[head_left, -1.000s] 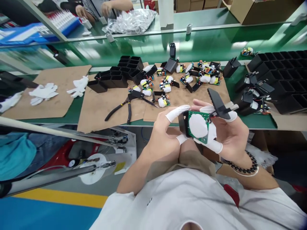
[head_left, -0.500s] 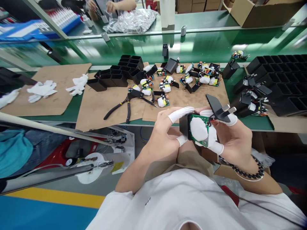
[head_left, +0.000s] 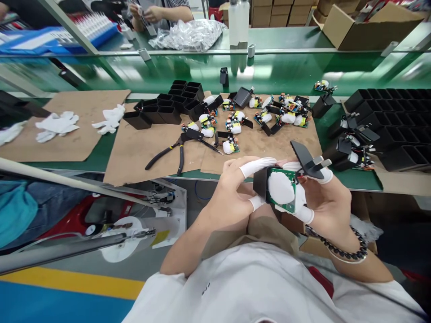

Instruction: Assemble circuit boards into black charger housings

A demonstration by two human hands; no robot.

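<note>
Both hands hold one assembly over my lap, just in front of the bench edge. My left hand (head_left: 232,190), with white finger cots, grips a black housing (head_left: 260,183) from the left. My right hand (head_left: 325,199) holds a green circuit board with a white pad (head_left: 281,188) that sits at the housing's mouth. A black plug cover with metal pins (head_left: 306,159) hangs from the board on wires and rests over my right fingers.
Black pliers (head_left: 175,148) lie on a cardboard sheet (head_left: 141,148), beside several loose boards (head_left: 232,123) and empty black housings (head_left: 161,112). More housings (head_left: 397,116) stand at the right. White gloves (head_left: 55,125) lie left. Another person's hands (head_left: 148,13) work across the green belt.
Both hands and the assembly have stayed together, sliding slightly lower in the view; the camera tilted up a little. The board sits at about the same depth in the housing.
</note>
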